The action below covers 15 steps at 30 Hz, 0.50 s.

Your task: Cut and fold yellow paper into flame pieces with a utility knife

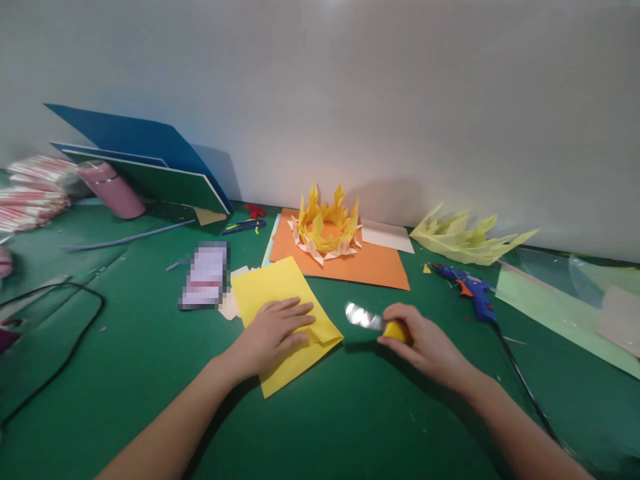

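My left hand [280,330] lies flat with its fingers spread on a folded sheet of yellow paper [275,280]. At its right corner the paper shows a layered fold. My right hand [423,337] is closed around the yellow handle of a knife [364,317]. The shiny, slightly blurred blade points left, just off the paper's right corner and apart from it. Behind the hands, a ring of folded yellow and pale pink paper points [326,233] stands on orange paper [370,267].
A blue glue gun [475,290] with a black cord lies at right, near a pale yellow folded-paper piece [465,237] and green paper [560,320]. At left are a blurred-out phone-like rectangle [206,273], a pink bottle [113,190], leaning boards [150,177] and a black cable [75,347].
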Tool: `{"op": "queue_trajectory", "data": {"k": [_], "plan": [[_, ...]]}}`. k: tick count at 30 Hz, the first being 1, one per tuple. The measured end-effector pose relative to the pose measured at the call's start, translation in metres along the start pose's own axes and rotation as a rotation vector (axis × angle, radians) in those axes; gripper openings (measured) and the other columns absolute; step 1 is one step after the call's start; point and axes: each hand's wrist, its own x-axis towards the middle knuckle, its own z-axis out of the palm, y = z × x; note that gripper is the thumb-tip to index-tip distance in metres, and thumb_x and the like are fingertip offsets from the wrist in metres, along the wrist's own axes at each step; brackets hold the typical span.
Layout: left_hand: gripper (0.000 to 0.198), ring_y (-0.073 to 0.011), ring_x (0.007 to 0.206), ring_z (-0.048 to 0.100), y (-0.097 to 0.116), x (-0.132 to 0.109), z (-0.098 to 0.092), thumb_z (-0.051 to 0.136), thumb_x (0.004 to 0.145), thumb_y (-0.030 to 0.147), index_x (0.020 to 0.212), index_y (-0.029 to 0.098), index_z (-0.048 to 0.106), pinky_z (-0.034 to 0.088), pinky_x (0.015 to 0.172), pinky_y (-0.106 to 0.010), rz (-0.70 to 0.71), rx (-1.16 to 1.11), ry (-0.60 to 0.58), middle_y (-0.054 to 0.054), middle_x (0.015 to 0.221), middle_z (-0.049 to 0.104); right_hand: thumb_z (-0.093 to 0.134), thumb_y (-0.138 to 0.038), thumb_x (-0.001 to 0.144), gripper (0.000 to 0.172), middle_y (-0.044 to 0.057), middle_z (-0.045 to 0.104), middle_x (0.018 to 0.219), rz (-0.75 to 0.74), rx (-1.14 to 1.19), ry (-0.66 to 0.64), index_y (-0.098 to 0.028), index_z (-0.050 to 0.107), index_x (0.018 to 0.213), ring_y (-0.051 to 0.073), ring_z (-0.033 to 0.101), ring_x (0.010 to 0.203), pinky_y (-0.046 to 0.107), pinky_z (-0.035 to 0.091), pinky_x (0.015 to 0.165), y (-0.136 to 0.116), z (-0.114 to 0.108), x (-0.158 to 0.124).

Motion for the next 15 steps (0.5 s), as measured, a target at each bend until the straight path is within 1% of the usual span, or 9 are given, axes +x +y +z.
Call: {"op": "queue_trajectory", "data": {"k": [1, 2, 3, 5, 9, 15], "plan": [[0.039, -0.0261, 0.134, 0.039, 0.000, 0.000, 0.000, 0.039, 0.096, 0.045, 0.127, 0.029, 0.056, 0.032, 0.108, -0.048, -0.005, -0.007, -0.001, -0.001, 0.142, 0.047, 0.043, -0.037, 0.094, 0.020, 0.006, 0.067, 0.088, -0.105, 0.035, -0.037, -0.021, 0.054, 0.096, 0.018, 0.066, 0.074, 0.028, 0.052, 0.063, -0.009, 0.006, 0.002], [0.039, -0.0255, 0.134, 0.039, 0.001, 0.000, 0.000, 0.037, 0.096, 0.044, 0.127, 0.029, 0.056, 0.032, 0.108, -0.048, -0.010, -0.012, -0.002, -0.001, 0.142, 0.047, 0.041, -0.034, 0.095, 0.021, 0.007, 0.068, 0.090, -0.182, 0.034, -0.020, -0.020, 0.055, 0.099, 0.018, 0.067, 0.080, 0.030, 0.052, 0.068, -0.015, 0.011, 0.002], [0.039, -0.0250, 0.135, 0.038, 0.001, 0.000, 0.000, 0.036, 0.097, 0.044, 0.127, 0.029, 0.056, 0.033, 0.108, -0.048, -0.014, -0.015, -0.002, 0.000, 0.142, 0.047, 0.039, -0.032, 0.096, 0.022, 0.008, 0.069, 0.090, -0.240, 0.015, -0.014, -0.019, 0.057, 0.099, 0.019, 0.067, 0.082, 0.031, 0.052, 0.069, -0.019, 0.014, 0.002], [0.040, -0.0238, 0.135, 0.038, 0.001, 0.000, 0.001, 0.033, 0.098, 0.044, 0.127, 0.030, 0.056, 0.033, 0.108, -0.048, -0.016, -0.016, 0.003, 0.001, 0.142, 0.048, 0.036, -0.029, 0.097, 0.025, 0.009, 0.070, 0.089, -0.297, -0.056, -0.006, -0.018, 0.059, 0.100, 0.019, 0.066, 0.080, 0.032, 0.052, 0.068, -0.022, 0.015, -0.002], [0.041, -0.0227, 0.135, 0.039, 0.000, 0.000, 0.002, 0.029, 0.098, 0.044, 0.126, 0.030, 0.056, 0.033, 0.108, -0.047, -0.026, -0.014, 0.005, 0.001, 0.141, 0.049, 0.034, -0.028, 0.098, 0.030, 0.008, 0.070, 0.086, -0.288, -0.154, -0.050, -0.019, 0.062, 0.098, 0.017, 0.065, 0.073, 0.029, 0.050, 0.062, -0.022, 0.011, -0.011], [0.043, -0.0222, 0.135, 0.038, 0.002, 0.000, 0.000, 0.026, 0.099, 0.044, 0.126, 0.028, 0.056, 0.032, 0.109, -0.047, -0.043, 0.003, 0.001, 0.001, 0.141, 0.049, 0.028, -0.030, 0.100, 0.038, 0.008, 0.070, 0.084, -0.282, -0.259, -0.052, -0.019, 0.064, 0.094, 0.016, 0.061, 0.065, 0.028, 0.047, 0.056, -0.025, 0.005, -0.014]]}}
